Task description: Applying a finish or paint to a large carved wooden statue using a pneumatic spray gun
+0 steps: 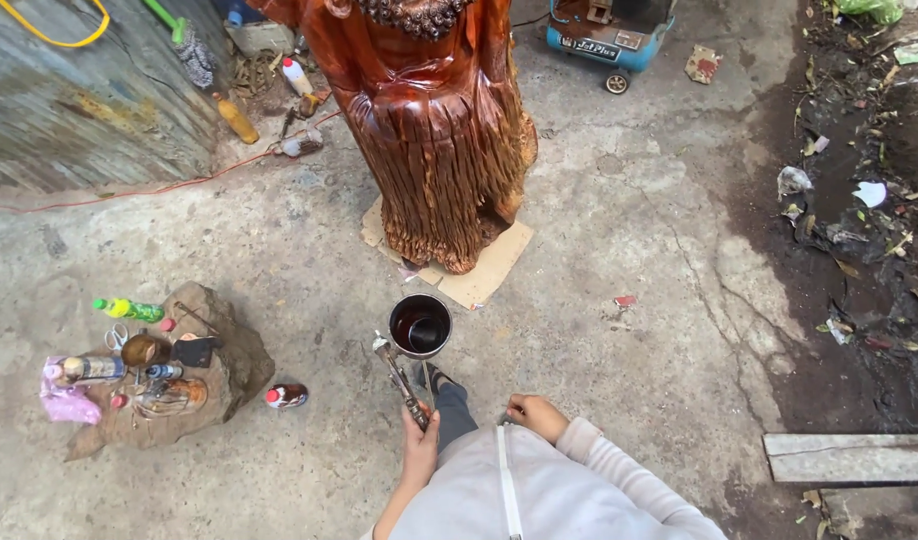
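Here my left hand (420,447) fingers wrap tight on the spray gun (403,380), cup (420,326) up so nothing spills; my right hand (535,414) is curled shut, empty I think.

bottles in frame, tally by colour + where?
Green bottle on the stump: 1
Clear bottle lying on the stump: 1
Yellow bottle by the wall: 1
White bottle with red cap, by the carved statue: 1
Total: 4
The left hand holds a spray gun; its cup is not counted.
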